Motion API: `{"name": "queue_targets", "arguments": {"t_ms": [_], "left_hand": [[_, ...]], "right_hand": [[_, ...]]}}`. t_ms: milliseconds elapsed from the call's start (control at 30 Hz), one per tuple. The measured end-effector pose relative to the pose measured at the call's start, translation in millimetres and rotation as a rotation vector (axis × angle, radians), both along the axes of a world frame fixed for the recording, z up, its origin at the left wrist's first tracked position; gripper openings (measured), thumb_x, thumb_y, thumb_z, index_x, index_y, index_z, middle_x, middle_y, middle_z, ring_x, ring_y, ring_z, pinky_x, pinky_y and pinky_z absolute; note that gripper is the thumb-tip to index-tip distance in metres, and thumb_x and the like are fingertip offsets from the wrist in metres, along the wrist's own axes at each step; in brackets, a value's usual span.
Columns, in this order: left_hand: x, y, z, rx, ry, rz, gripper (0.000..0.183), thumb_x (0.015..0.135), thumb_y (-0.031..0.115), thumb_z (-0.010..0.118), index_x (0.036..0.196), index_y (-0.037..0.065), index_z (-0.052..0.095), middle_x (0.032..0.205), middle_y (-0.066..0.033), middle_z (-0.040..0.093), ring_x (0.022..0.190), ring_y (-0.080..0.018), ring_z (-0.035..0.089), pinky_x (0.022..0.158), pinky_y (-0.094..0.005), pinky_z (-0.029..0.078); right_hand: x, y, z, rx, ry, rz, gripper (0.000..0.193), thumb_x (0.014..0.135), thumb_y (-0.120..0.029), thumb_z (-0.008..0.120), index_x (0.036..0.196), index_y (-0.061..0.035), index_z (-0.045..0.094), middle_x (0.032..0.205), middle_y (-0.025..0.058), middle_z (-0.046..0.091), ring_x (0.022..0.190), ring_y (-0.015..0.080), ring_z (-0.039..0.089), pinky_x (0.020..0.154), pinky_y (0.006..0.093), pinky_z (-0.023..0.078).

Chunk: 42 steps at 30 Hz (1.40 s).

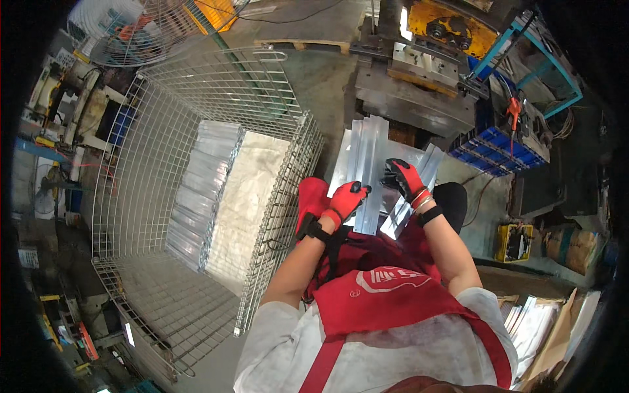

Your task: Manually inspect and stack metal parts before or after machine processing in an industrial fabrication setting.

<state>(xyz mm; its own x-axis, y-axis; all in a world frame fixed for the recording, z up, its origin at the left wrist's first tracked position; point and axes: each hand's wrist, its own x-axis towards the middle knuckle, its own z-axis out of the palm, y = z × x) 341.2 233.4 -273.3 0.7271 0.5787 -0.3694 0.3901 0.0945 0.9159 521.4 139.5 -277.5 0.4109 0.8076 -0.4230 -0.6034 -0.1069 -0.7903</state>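
A long, shiny metal channel (pixel 371 147) lies lengthwise in front of me over my lap, its near end by my apron. My left hand (pixel 348 198), in a red glove with black fingertips, is closed on the channel's left edge. At the opposite edge is my right hand (pixel 405 178), gloved the same way, with its fingers bent and apart; whether they touch the metal is hard to make out. Another bright metal profile (pixel 429 165) slants beneath and beside the right hand. Under the pieces shows a flat pale surface (pixel 341 157).
At my left stands a big wire mesh basket (pixel 141 170) with stacked metal profiles (pixel 204 187) and a pale cloth-like sheet (pixel 252 190) inside. A press-like machine (pixel 419 92) is ahead. Blue crates (pixel 498 150) and a yellow container (pixel 514 242) sit to the right; a fan (pixel 134 33) is far left.
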Motion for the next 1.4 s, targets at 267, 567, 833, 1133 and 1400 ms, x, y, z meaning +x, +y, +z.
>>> {"name": "queue_targets", "arguments": {"t_ms": [267,567,833,1133,1400], "left_hand": [[20.0,21.3,-20.8,0.477,0.458,-0.160,0.036,0.073,0.043,0.050,0.073,0.008,0.060,0.065,-0.0092,0.059,0.062,-0.0234,0.057,0.057,-0.0361,0.044],[14.5,8.3,19.8,0.923,0.667,-0.314,0.038,0.073,0.044,0.047,0.077,0.008,0.059,0.075,-0.0132,0.060,0.071,-0.0294,0.058,0.062,-0.0409,0.045],[61.9,-70.9,14.2,0.972,0.328,-0.643,0.064,0.066,0.052,0.055,0.102,0.001,0.044,0.079,-0.0123,0.056,0.068,-0.0244,0.057,0.054,-0.0390,0.043],[82.1,-122.7,-17.8,1.197,0.678,-0.765,0.091,0.058,0.042,0.067,0.120,-0.008,0.023,0.097,-0.0197,0.050,0.076,-0.0313,0.056,0.064,-0.0428,0.046],[70.6,-66.3,7.2,0.510,0.257,-0.584,0.038,0.070,0.022,0.048,0.101,0.001,0.047,0.078,-0.0192,0.058,0.074,-0.0312,0.056,0.067,-0.0389,0.043]], "right_hand": [[25.5,-48.7,12.5,0.080,-0.153,-0.171,0.029,0.083,-0.021,0.049,0.103,0.0005,0.051,0.092,0.0124,0.056,0.078,0.0212,0.057,0.071,0.0324,0.047],[26.9,-91.3,46.8,0.061,-0.685,-0.331,0.027,0.083,-0.019,0.048,0.100,0.0001,0.054,0.087,0.0106,0.058,0.071,0.0182,0.058,0.065,0.0274,0.046],[27.0,-105.2,52.9,0.023,-0.747,-0.467,0.023,0.082,-0.016,0.049,0.096,0.0005,0.055,0.082,0.0097,0.059,0.067,0.0150,0.057,0.061,0.0247,0.045],[27.3,-119.5,56.3,-0.144,-1.224,-0.379,0.022,0.078,-0.013,0.051,0.096,-0.0001,0.055,0.079,0.0070,0.059,0.066,0.0138,0.056,0.061,0.0247,0.045],[23.6,-112.5,70.3,-0.201,-1.570,-0.353,0.024,0.071,-0.014,0.057,0.093,-0.0041,0.055,0.076,0.0076,0.059,0.064,0.0195,0.058,0.061,0.0281,0.046]]}}
